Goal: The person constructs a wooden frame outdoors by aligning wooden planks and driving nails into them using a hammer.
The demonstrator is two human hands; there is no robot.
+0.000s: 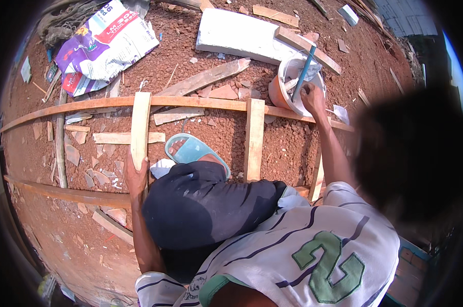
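Note:
My left hand (135, 176) grips the near end of an upright wooden slat (140, 123) that lies across two long curved wooden rails (200, 102). My right hand (311, 97) reaches far forward into an orange bucket with a white inside (281, 89). Its fingers curl at the bucket's rim, beside a blue-handled tool (305, 66) that sticks up out of it. What the right hand holds is hidden. I squat over the frame in dark shorts, with a light blue sandal (193, 149) between the rails.
Two more slats (254, 138) (318, 176) cross the rails to the right. A white foam slab (241, 36) lies beyond the bucket, a printed sack (106, 46) at far left. Loose wood offcuts and tile shards litter the red gravel ground.

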